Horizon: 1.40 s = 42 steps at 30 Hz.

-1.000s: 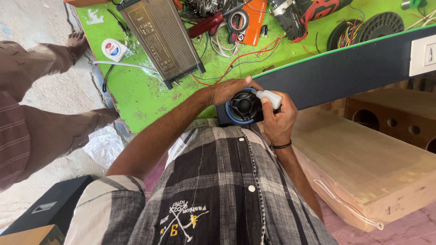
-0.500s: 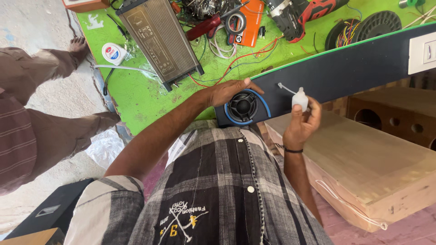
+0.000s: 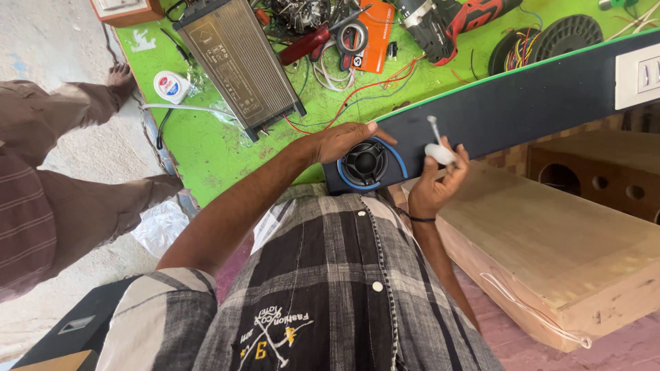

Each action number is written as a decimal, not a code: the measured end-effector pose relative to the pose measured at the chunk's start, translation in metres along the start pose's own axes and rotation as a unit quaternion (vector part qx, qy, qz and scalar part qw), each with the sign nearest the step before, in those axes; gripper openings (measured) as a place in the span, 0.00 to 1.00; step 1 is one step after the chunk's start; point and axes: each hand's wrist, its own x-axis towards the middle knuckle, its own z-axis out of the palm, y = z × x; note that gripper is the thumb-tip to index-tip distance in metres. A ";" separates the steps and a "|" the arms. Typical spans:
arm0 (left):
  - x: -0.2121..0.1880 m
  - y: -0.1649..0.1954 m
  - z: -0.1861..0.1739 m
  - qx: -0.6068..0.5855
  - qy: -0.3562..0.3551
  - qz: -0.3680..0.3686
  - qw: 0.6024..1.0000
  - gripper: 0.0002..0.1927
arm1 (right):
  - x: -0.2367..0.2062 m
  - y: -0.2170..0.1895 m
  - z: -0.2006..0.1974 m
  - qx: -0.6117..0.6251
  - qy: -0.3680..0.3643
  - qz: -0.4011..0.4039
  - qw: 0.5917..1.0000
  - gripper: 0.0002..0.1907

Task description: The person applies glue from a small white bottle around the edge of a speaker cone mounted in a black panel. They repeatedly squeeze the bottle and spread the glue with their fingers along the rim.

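The small round speaker [image 3: 364, 163] with the blue ring sits in the end of the long dark panel [image 3: 522, 103], just below mid-frame. My worry is that the panel could slide or tip off the green table [image 3: 206, 144], since only one palm steadies that end; the white-handled tool [image 3: 438, 148] could also slip and gouge the speaker cone if it comes down off-centre.

The left hand [image 3: 340, 141] lies flat along the speaker's upper rim, fingers stretched out and gripping nothing. The right hand [image 3: 433, 182], right of the speaker, is raised with fingers curled around the tool's handle, its thin shaft pointing up. Farther up the frame lie a grey amplifier [image 3: 237, 62], tangled wires [image 3: 344, 89] and a red drill [image 3: 454, 20].
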 end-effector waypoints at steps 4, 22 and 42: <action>-0.001 0.003 0.001 0.053 0.011 0.047 0.997 0.42 | 0.007 -0.008 0.001 -0.288 0.008 -0.077 0.955 0.23; 0.000 0.001 0.004 -0.018 -0.004 0.019 1.000 0.38 | 0.013 -0.105 0.005 -0.258 -0.241 -0.050 0.934 0.05; 0.001 -0.003 0.003 -0.040 -0.006 -0.006 0.999 0.38 | 0.022 -0.118 0.015 -0.149 -0.292 0.217 0.920 0.08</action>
